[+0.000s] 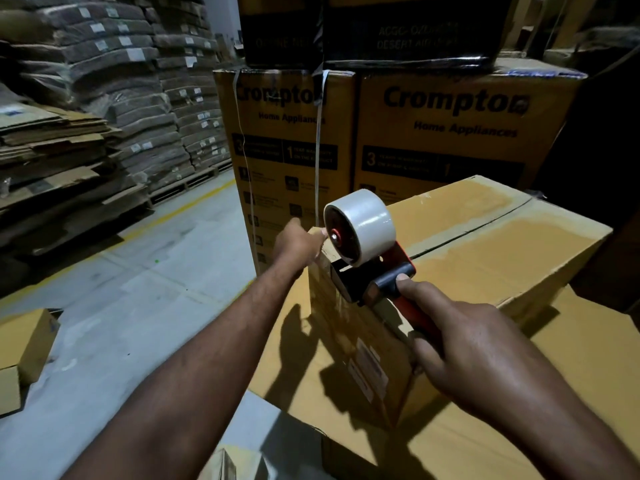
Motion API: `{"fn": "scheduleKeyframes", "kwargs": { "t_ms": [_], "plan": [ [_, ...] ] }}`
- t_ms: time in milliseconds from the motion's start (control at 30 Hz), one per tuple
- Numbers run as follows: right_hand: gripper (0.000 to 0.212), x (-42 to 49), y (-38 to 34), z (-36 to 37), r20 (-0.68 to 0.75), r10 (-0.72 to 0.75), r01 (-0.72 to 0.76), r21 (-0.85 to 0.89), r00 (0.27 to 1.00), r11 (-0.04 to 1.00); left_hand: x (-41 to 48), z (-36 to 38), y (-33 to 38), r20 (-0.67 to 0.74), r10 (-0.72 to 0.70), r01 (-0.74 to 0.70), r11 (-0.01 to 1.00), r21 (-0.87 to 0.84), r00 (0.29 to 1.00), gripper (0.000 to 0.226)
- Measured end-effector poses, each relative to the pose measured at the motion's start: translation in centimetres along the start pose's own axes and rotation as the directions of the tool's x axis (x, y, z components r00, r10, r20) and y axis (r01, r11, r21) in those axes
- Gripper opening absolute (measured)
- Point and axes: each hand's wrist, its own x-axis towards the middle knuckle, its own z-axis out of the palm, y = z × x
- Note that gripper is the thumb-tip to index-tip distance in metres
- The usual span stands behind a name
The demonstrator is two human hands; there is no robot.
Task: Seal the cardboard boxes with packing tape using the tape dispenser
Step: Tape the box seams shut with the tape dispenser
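A brown cardboard box (pixel 485 244) lies in front of me on top of a larger flat box (pixel 571 375); its top flaps meet in a dark seam. A red and black tape dispenser (pixel 374 271) with a white tape roll (pixel 367 226) sits at the box's near left top edge. My right hand (pixel 464 348) grips the dispenser's red handle, thumb on the black grip. My left hand (pixel 298 244) reaches to the box's left top corner and touches it beside the roll; its fingers are partly hidden. Clear tape shines on the box's near end face.
Two tall printed appliance cartons (pixel 294 150) stand right behind the box, with dark cartons stacked on them. Pallets of flattened cardboard and bundled stacks (pixel 104 116) line the left. Small boxes (pixel 24 344) sit on the grey floor at the lower left.
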Motion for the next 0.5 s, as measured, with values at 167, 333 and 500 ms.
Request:
{"fn": "scheduleKeyframes", "kwargs": {
  "t_ms": [167, 333, 500],
  "plan": [
    [0.065, -0.3, 0.6, 0.0, 0.038, -0.018, 0.017, 0.029, 0.999, 0.999, -5.5, 1.7, -2.3, 0.4, -0.219, 0.36, 0.876, -0.321, 0.89, 0.089],
    [0.063, 0.5, 0.6, 0.4, 0.044, 0.005, -0.01, 0.127, 0.999, 0.992, -5.6, 2.7, -2.6, 0.434, -0.197, 0.436, 0.701, -0.564, 0.879, 0.083],
    [0.061, 3.6, -0.7, 1.9, 0.024, 0.072, -0.076, 0.24, 0.997, 0.968, -2.6, 1.8, -1.5, 0.353, -0.194, 0.35, 0.816, -0.46, 0.915, 0.064]
  ]
}}
